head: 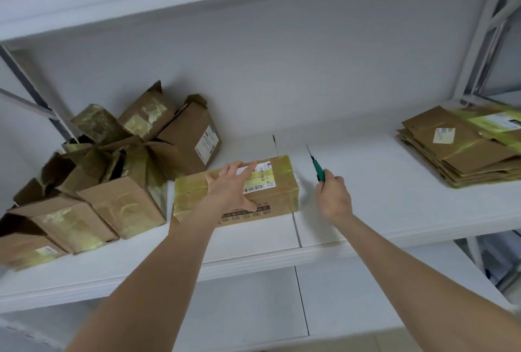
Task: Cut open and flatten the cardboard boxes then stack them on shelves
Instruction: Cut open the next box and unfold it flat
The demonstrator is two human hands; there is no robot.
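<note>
Left hand (pixel 229 186) lies flat on taped box (pixel 282 199), part-hiding label (pixel 263 179); right hand (pixel 334 196) grips cutter (pixel 318 168).

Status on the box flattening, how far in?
Done: a stack of flattened boxes lies at the right end of the shelf. In hand: the left hand steadies a taped box mid-shelf while the right hand holds a green-handled knife beside it, blade clear of the box. Left: that box plus the pile of unflattened boxes at the left.

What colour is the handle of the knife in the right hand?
Green, on the knife gripped by the right hand; clearest in the head view.
</note>
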